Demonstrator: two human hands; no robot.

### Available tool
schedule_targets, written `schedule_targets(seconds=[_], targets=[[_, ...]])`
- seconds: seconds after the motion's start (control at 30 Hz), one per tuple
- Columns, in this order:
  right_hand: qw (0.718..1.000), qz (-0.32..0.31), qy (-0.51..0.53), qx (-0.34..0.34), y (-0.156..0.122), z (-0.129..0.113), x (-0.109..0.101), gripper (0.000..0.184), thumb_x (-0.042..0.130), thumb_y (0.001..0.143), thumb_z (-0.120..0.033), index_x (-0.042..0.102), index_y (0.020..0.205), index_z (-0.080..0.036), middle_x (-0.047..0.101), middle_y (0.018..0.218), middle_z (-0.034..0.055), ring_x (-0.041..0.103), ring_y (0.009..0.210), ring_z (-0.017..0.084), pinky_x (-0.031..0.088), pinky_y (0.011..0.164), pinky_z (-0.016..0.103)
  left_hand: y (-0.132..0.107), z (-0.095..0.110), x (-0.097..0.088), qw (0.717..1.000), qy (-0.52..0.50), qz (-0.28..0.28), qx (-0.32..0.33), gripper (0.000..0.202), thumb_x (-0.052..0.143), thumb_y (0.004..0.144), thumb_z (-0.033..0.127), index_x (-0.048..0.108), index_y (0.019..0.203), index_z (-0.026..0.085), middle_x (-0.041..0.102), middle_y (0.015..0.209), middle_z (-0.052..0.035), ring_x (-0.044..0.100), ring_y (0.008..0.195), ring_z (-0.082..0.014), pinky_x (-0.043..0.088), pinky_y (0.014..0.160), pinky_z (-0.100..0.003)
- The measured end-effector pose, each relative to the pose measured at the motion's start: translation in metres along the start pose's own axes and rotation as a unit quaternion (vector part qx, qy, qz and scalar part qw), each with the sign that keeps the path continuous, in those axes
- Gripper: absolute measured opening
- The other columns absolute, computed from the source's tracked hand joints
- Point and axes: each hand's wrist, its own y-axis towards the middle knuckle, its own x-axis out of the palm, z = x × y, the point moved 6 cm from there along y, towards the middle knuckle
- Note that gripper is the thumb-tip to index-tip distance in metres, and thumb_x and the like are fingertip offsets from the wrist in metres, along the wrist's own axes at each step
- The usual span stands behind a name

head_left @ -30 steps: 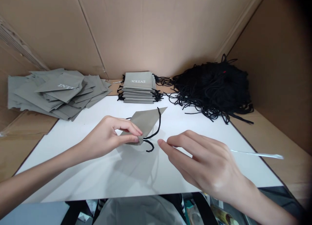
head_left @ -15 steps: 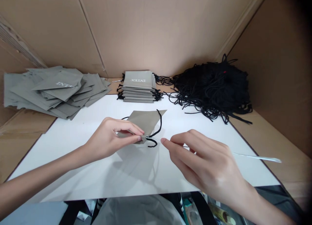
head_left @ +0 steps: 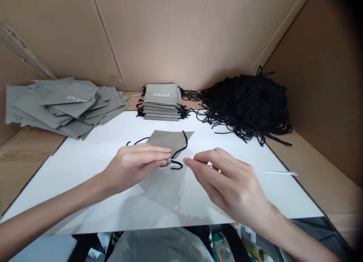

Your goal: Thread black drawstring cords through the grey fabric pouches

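My left hand pinches the edge of a small grey fabric pouch above the white table, fingers stretched over it and thumb beneath. A black cord comes out at the pinched edge, one end curling up and another bending below. More black cord sticks out on the pouch's left side. My right hand is closed, to the right of the pouch, on a thin pale threading needle. The needle's tail shows beyond the knuckles; its middle is hidden by my fingers, and its tip is near the pinched edge.
Loose grey pouches lie heaped at the back left. A neat stack of corded pouches stands at the back middle. A large tangle of black cords sits at the back right. Cardboard walls enclose the white table.
My right hand has moved slightly left and up, and the needle's tail has shifted left with it. The fingers of my left hand lie straighter over the pouch.
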Motion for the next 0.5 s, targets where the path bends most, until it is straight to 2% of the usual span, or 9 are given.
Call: schedule_targets(seconds=[0.2,0.3,0.5], targets=[[0.999,0.029,-0.025,0.003,0.0,-0.001,0.002,0.018,0.057,0.091,-0.002,0.069,0.101,-0.01,0.069,0.085,0.0087,0.058,0.071,0.017,0.045,0.058,0.028,-0.005,0.007,0.007,0.991,0.109,0.017,0.074,0.02,0.065,0.089,0.011,0.07,0.106,0.02,0.077,0.108,-0.0034,0.074,0.095,-0.0154,0.061,0.086,-0.024],[1.0,0.019,-0.014,0.003,-0.002,0.001,0.006,0.022,0.052,0.091,0.002,0.069,0.102,-0.008,0.068,0.085,0.0096,0.057,0.074,0.018,0.047,0.06,0.028,-0.007,0.008,0.012,0.987,0.133,0.015,0.085,0.019,0.067,0.088,0.01,0.068,0.105,0.018,0.077,0.108,-0.0041,0.074,0.093,-0.0154,0.061,0.084,-0.024],[0.999,0.009,0.029,0.029,-0.007,0.011,0.015,0.032,0.048,0.088,0.008,0.067,0.105,-0.012,0.067,0.088,0.0081,0.058,0.077,0.017,0.05,0.062,0.026,-0.01,0.007,0.018,0.981,0.174,0.036,0.077,0.019,0.063,0.089,0.008,0.067,0.104,0.018,0.078,0.103,-0.0019,0.075,0.089,-0.0145,0.061,0.08,-0.021]])
